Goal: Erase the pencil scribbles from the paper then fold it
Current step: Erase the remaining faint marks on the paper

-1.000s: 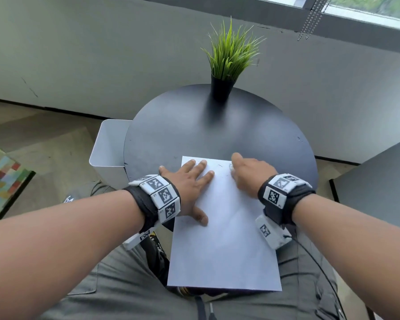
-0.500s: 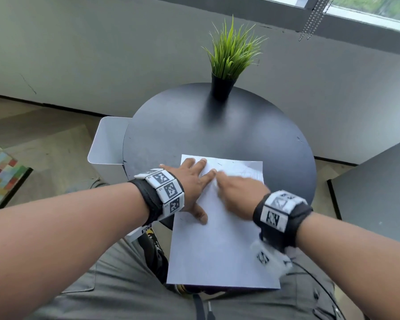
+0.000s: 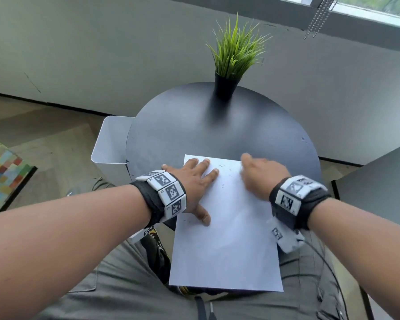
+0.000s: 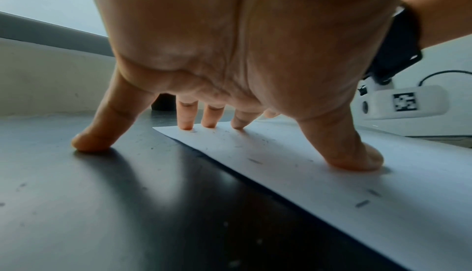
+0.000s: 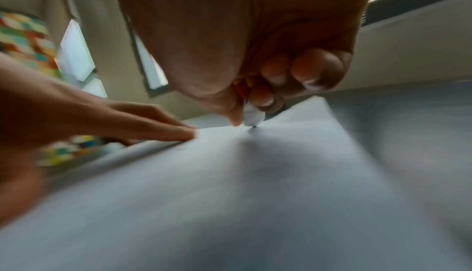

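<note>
A white sheet of paper (image 3: pixel 226 227) lies on the round black table (image 3: pixel 217 130), its near end hanging over my lap. My left hand (image 3: pixel 192 185) presses flat on the paper's far left corner, fingers spread; in the left wrist view the left hand (image 4: pixel 230 53) has its little finger on the table and its thumb on the paper (image 4: pixel 357 174). My right hand (image 3: pixel 261 174), blurred, is at the paper's far right part. In the right wrist view the right hand (image 5: pixel 245 103) pinches a small white eraser (image 5: pixel 253 116) with its tip on the paper (image 5: pixel 230 194). Dark eraser crumbs dot the sheet.
A potted green grass plant (image 3: pixel 231 63) stands at the table's far edge. A white bin (image 3: pixel 111 144) sits beside the table on the left. A second dark tabletop (image 3: pixel 379 176) is at the right, and a colourful rug (image 3: pixel 2 167) lies on the floor to the left.
My right hand has swept from the paper's middle back to its far right part with the eraser. The scribbles seen half a second ago no longer show. The left hand has stayed in place.
</note>
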